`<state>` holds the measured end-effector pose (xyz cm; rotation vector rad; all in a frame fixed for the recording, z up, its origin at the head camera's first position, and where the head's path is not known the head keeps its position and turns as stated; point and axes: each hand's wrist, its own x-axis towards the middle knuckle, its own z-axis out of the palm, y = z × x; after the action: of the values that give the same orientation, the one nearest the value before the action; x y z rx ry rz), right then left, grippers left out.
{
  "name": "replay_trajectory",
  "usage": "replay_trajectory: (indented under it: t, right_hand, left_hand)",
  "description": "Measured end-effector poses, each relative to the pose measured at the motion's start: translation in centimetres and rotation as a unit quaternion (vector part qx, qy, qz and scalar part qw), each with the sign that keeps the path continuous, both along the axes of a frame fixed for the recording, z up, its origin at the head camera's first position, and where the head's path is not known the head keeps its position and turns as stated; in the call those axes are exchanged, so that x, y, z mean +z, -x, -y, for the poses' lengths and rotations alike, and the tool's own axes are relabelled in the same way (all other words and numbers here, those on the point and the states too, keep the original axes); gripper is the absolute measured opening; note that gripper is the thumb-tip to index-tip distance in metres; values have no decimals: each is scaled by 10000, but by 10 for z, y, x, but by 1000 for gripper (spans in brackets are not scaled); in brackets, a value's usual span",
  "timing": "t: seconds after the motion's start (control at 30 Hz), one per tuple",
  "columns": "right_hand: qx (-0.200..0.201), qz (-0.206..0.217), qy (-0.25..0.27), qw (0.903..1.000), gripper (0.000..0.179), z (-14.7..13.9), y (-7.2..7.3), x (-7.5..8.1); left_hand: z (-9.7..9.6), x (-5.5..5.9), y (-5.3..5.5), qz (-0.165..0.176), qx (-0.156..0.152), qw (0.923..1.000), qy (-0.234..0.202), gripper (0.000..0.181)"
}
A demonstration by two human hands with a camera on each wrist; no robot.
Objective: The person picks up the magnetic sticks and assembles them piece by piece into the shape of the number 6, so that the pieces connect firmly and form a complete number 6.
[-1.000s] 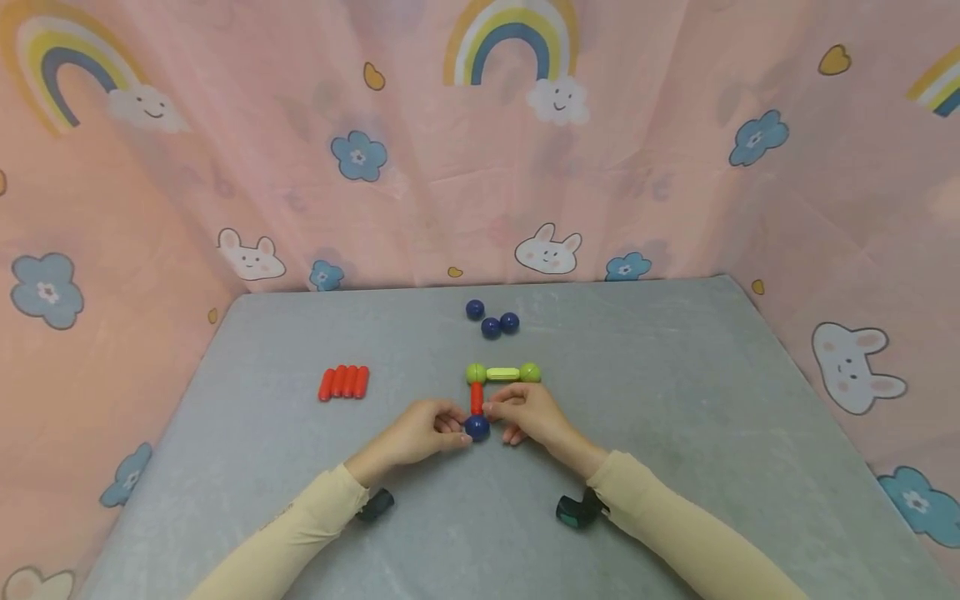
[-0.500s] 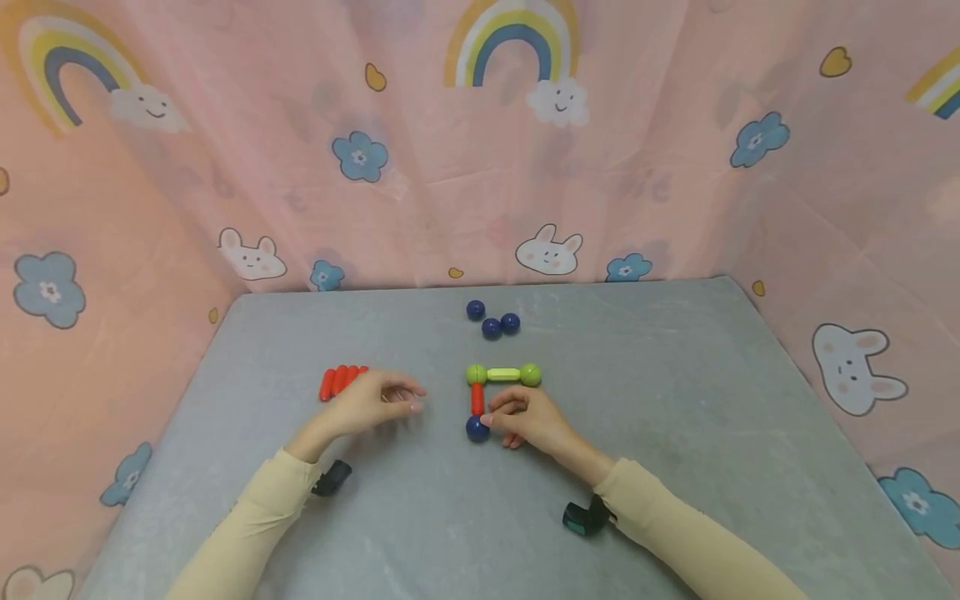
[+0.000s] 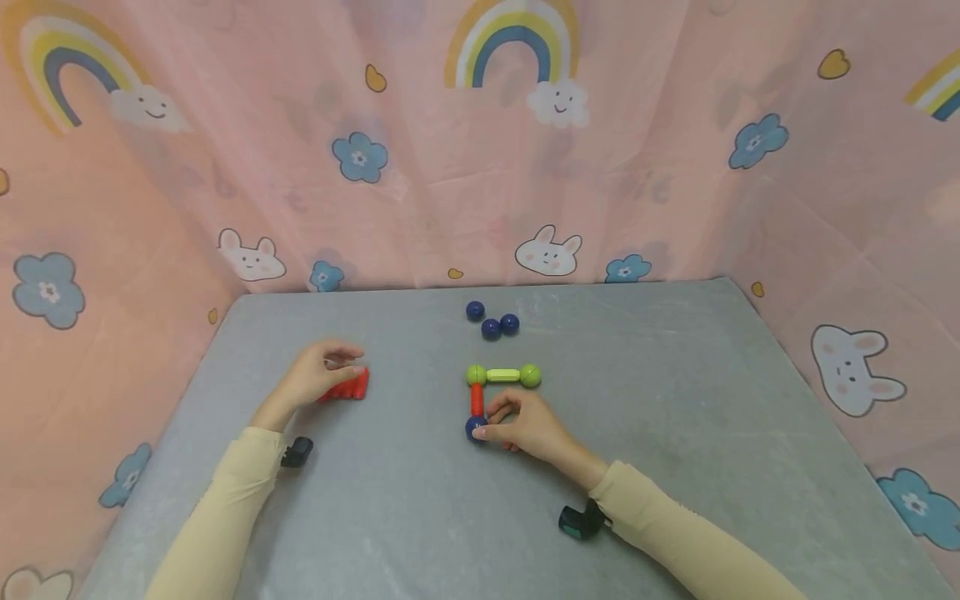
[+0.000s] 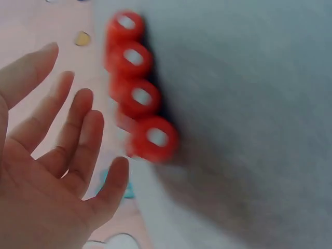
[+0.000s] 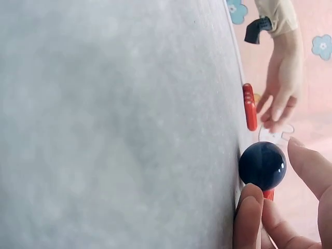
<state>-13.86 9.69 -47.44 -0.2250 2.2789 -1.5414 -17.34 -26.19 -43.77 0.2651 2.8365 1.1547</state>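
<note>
Pink cloth [image 3: 420,200] behind grey tabletop [image 3: 675,375]. My left grip [image 3: 309,377], relaxed and unladen, hangs by the red rods [image 3: 356,386] at left, aligned perhaps against rolling. Centre: my right grip [image 3: 529,422], loose, thumb seemingly clear, frames the blue ball [image 5: 262,166], probably guarding its place.

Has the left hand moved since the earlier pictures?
Yes. In the head view, judged against the unmoved green stick, the left hand has gone left and farther forward, and is now at the red sticks.
</note>
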Motion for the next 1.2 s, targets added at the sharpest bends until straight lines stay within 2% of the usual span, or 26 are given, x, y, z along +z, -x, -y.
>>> replay_trajectory:
  t: [0.2, 0.37, 0.6, 0.87, 1.2]
  right_hand:
    - [81, -200, -44, 9998, 37, 1, -1, 0]
    - [122, -304, -57, 9994, 37, 2, -1, 0]
    - [88, -472, -180, 9987, 34, 4, -2, -1]
    - [46, -552, -273, 9981, 31, 4, -4, -2]
    - [-33, -532, -392, 9978, 27, 4, -5, -2]
  left_hand:
    - [9, -11, 5, 377, 22, 9992, 93, 42]
    - [10, -12, 7, 496, -89, 9984, 256, 45]
    - [9, -15, 8, 335, -183, 9978, 537, 40]
    - [7, -16, 7, 388, -154, 9972, 616, 37]
    - [2, -22, 4, -178, -67, 9986, 488, 32]
